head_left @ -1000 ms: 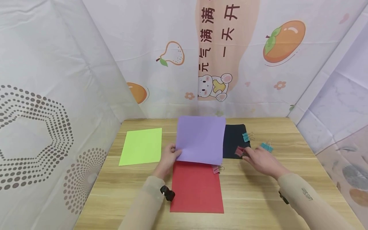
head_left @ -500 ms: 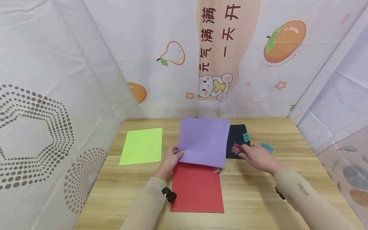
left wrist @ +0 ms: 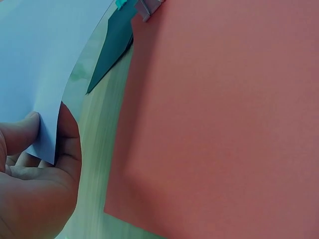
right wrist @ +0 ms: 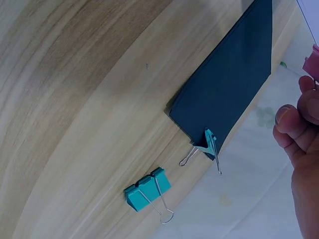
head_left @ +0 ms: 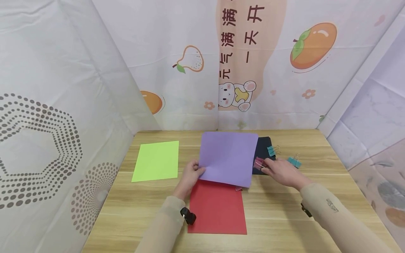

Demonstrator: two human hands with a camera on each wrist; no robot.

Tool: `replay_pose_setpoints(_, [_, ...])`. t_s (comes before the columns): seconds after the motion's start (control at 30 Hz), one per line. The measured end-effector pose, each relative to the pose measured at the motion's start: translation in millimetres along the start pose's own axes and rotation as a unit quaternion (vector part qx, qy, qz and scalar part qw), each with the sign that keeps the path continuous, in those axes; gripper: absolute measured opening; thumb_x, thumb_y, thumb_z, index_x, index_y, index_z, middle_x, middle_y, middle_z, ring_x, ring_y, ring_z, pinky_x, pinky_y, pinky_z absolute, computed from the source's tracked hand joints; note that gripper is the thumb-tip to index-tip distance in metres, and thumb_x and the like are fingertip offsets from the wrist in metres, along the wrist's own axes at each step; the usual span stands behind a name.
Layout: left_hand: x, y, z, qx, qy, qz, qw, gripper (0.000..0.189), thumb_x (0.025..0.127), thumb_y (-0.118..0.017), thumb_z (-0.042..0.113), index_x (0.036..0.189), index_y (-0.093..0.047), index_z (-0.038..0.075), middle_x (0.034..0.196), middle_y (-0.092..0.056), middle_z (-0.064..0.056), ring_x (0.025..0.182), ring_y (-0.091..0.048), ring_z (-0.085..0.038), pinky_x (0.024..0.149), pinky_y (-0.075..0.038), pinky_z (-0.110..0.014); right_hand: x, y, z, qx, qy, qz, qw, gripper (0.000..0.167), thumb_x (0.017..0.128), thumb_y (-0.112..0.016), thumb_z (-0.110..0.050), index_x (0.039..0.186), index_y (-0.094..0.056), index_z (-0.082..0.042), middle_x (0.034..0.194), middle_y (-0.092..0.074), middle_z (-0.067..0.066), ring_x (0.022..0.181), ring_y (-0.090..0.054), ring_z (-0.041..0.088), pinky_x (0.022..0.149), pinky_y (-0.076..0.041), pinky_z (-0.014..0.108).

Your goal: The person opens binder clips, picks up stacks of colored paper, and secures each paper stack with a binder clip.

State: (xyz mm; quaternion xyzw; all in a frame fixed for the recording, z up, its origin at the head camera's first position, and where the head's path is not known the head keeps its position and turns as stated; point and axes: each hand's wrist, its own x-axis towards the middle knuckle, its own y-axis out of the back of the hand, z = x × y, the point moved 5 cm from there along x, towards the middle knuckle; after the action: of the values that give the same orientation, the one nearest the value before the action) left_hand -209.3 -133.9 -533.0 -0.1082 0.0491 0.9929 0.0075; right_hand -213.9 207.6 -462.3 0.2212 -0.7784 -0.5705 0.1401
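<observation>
My left hand (head_left: 191,175) pinches the lower left corner of the purple paper (head_left: 227,158), thumb on the front face and fingers behind it. The paper is raised and tilted above the table, overlapping the red paper (head_left: 218,211) and the black paper (head_left: 263,149) in the head view. My right hand (head_left: 286,173) grips a pink binder clip (head_left: 258,163) by its wire handles, right at the purple paper's right edge. A second pink clip (head_left: 238,188) sits on the red paper's upper right corner, mostly hidden under the purple paper.
A teal binder clip (right wrist: 209,142) is fixed to the black paper's edge. Another teal binder clip (right wrist: 148,189) lies loose to its right on the wooden table (head_left: 284,218). Bright green paper (head_left: 156,161) lies at the left. Printed curtains (head_left: 171,88) surround the table.
The left hand has shifted the purple paper right and slightly toward the near side, covering more of the black paper. The right hand has brought the pink clip left to the paper's edge.
</observation>
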Motion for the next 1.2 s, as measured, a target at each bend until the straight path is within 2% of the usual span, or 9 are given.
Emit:
replay_pose_setpoints(0.23, [0.0,-2.0,-1.3,-0.002,-0.015,-0.012,0.9998,0.017,0.098,-0.064,0.001,0.114,-0.06,-0.005,0.113,-0.071,-0.022,0.101,-0.069,-0.025,0.092,-0.056,-0.04,1.8,-0.8,1.4,0.025,-0.003,-0.023,0.9994,0.019,0.104,-0.059,-0.03,0.094,-0.056,-0.014,0.069,-0.048,-0.005,0.063,-0.044,0.013,0.056,-0.036,0.029])
replay_pose_setpoints(0.47, [1.3,-2.7,-0.7,-0.006,-0.03,-0.015,0.9994,0.011,0.096,-0.064,-0.003,0.107,-0.06,-0.003,0.104,-0.073,-0.018,0.092,-0.067,-0.019,0.082,-0.054,-0.03,3.1,-1.3,2.8,0.049,-0.011,-0.054,0.9973,0.021,0.105,-0.058,-0.032,0.1,-0.06,-0.011,0.072,-0.053,-0.006,0.062,-0.047,0.011,0.058,-0.039,0.028])
replay_pose_setpoints(0.7, [-0.3,-4.4,1.4,-0.006,-0.047,-0.022,0.9986,0.01,0.095,-0.063,-0.006,0.104,-0.06,-0.003,0.102,-0.073,-0.017,0.089,-0.067,-0.018,0.081,-0.053,-0.029,3.4,-1.4,3.3,0.067,-0.016,-0.069,0.9952,0.022,0.105,-0.058,-0.032,0.101,-0.06,-0.01,0.073,-0.054,-0.005,0.064,-0.048,0.012,0.06,-0.04,0.029])
replay_pose_setpoints(0.9, [-0.8,-5.1,-0.7,-0.004,-0.048,-0.031,0.9983,0.009,0.096,-0.062,-0.006,0.104,-0.059,-0.003,0.1,-0.072,-0.016,0.089,-0.067,-0.019,0.082,-0.054,-0.03,4.3,-3.2,5.6,0.076,-0.018,-0.08,0.9938,0.024,0.105,-0.056,-0.034,0.106,-0.061,-0.01,0.078,-0.057,-0.005,0.069,-0.052,0.013,0.065,-0.044,0.031])
replay_pose_setpoints(1.03, [-0.8,-6.1,-1.9,-0.003,-0.043,-0.039,0.9983,0.01,0.097,-0.061,-0.005,0.107,-0.059,-0.004,0.103,-0.072,-0.017,0.093,-0.068,-0.019,0.084,-0.055,-0.031,5.4,-3.5,4.3,0.087,-0.016,-0.086,0.9924,0.028,0.105,-0.055,-0.037,0.11,-0.062,-0.01,0.085,-0.062,-0.005,0.075,-0.055,0.014,0.071,-0.048,0.035])
replay_pose_setpoints(1.2, [-2.1,-7.7,-1.1,0.002,-0.037,-0.045,0.9983,0.014,0.098,-0.061,-0.004,0.111,-0.059,-0.005,0.107,-0.071,-0.02,0.095,-0.068,-0.021,0.087,-0.056,-0.034,5.7,-2.9,1.5,0.096,-0.018,-0.09,0.9912,0.028,0.105,-0.055,-0.039,0.109,-0.062,-0.011,0.087,-0.064,-0.004,0.077,-0.056,0.014,0.072,-0.049,0.036])
